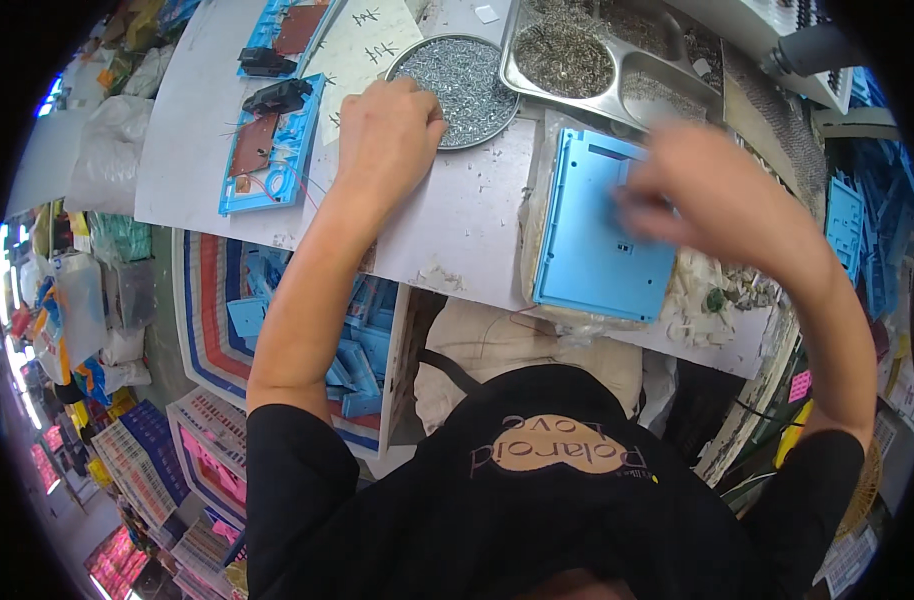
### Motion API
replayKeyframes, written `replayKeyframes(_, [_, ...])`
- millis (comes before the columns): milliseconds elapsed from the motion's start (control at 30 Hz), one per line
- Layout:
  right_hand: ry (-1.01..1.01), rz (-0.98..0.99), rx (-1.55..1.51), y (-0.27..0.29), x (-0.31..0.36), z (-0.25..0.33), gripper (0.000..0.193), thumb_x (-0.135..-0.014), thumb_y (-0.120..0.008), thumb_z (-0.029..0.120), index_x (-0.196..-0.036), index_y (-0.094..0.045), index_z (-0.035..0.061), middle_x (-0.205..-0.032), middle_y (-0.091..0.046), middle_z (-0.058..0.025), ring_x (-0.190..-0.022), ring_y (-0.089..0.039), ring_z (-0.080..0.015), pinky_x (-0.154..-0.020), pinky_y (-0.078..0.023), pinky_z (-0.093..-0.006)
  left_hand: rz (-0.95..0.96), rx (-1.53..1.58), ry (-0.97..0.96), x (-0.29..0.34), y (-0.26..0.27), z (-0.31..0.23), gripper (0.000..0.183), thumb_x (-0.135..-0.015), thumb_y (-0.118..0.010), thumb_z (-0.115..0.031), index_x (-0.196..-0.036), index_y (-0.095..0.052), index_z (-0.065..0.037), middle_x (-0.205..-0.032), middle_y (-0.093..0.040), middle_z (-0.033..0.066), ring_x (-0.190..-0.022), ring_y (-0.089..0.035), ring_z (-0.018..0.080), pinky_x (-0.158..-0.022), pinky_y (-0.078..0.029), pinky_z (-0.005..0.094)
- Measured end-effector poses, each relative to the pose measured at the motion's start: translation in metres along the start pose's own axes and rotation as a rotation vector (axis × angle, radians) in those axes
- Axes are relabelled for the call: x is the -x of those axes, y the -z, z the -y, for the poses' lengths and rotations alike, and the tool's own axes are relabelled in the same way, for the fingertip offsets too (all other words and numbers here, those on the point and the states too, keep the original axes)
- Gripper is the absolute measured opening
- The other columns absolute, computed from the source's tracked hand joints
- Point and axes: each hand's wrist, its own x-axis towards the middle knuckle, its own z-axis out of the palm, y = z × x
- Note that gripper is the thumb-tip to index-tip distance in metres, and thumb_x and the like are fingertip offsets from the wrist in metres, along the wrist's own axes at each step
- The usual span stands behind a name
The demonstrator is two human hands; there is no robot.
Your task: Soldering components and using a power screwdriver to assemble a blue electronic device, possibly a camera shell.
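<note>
My left hand (389,135) rests at the near-left rim of a round metal dish (464,88) full of small silvery screws. Its fingers are curled together, with the tips hidden, so what they hold, if anything, does not show. Over a flat light-blue plastic panel (589,225) is my right hand (692,180), smeared by motion. Whether it holds anything cannot be made out. The panel lies on a worn pad at the table's near edge. Left of my left hand sits a blue housing (307,125) with a brown board, wires and a black part.
A steel compartment tray (617,100) of small metal parts stands behind the panel. A second blue housing (277,30) lies at the far left. Below the table is a striped-lined crate (212,330) of blue plastic parts. Scraps (712,300) litter the right edge.
</note>
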Motion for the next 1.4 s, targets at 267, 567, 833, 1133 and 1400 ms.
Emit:
replayKeyframes(267, [0.141, -0.782, 0.283, -0.017, -0.166, 0.002, 0.01, -0.082, -0.073, 0.015, -0.089, -0.071, 0.0088, -0.093, -0.067, -0.0054, -0.102, -0.059, -0.0256, -0.088, -0.049, -0.0384, -0.177, 0.073, 0.0, -0.005, -0.016, 0.0, 0.017, -0.092, -0.067, -0.02, -0.088, -0.067, -0.004, -0.086, -0.064, 0.0129, -0.087, -0.063, 0.0343, -0.078, -0.045, 0.0452])
replayKeyframes(567, [0.197, -0.845, -0.128, -0.011, -0.056, -0.03, 0.01, -0.086, -0.07, 0.012, -0.09, -0.065, 0.0039, -0.091, -0.064, -0.0068, -0.098, -0.057, -0.0261, -0.088, -0.047, -0.0392, -0.078, 0.601, 0.038, 0.001, -0.003, -0.04, 0.022, -0.094, -0.068, -0.019, -0.084, -0.061, 0.0, -0.082, -0.064, 0.0146, -0.074, -0.061, 0.0346, -0.066, -0.047, 0.0442])
replayKeyframes(833, [0.069, -0.836, -0.269, -0.07, 0.025, -0.059, 0.01, -0.086, -0.071, 0.012, -0.089, -0.065, 0.0053, -0.088, -0.064, -0.0068, -0.094, -0.055, -0.0281, -0.084, -0.048, -0.0387, -0.028, 0.586, -0.08, -0.007, -0.009, -0.105, 0.021, -0.088, -0.073, -0.016, -0.08, -0.059, -0.002, -0.08, -0.061, 0.0137, -0.075, -0.06, 0.0346, -0.068, -0.049, 0.0434])
replayKeyframes(1133, [-0.025, -0.891, -0.049, -0.087, 0.034, -0.066, 0.012, -0.083, -0.072, 0.014, -0.089, -0.063, 0.0068, -0.09, -0.063, -0.0061, -0.096, -0.055, -0.0304, -0.086, -0.048, -0.0416, 0.005, 0.431, -0.147, -0.013, -0.003, -0.109, 0.025, -0.087, -0.075, -0.018, -0.08, -0.056, -0.002, -0.077, -0.058, 0.0129, -0.073, -0.058, 0.0334, -0.067, -0.048, 0.0426])
replayKeyframes(1400, [0.034, -0.879, 0.028, -0.084, 0.024, -0.073, 0.014, -0.079, -0.073, 0.011, -0.089, -0.064, 0.008, -0.088, -0.062, -0.0045, -0.096, -0.057, -0.0293, -0.084, -0.05, -0.0423, 0.016, 0.549, -0.122, -0.003, -0.005, -0.104, 0.029, -0.087, -0.077, -0.016, -0.078, -0.054, -0.001, -0.073, -0.054, 0.0107, -0.065, -0.053, 0.0272, -0.06, -0.043, 0.0376])
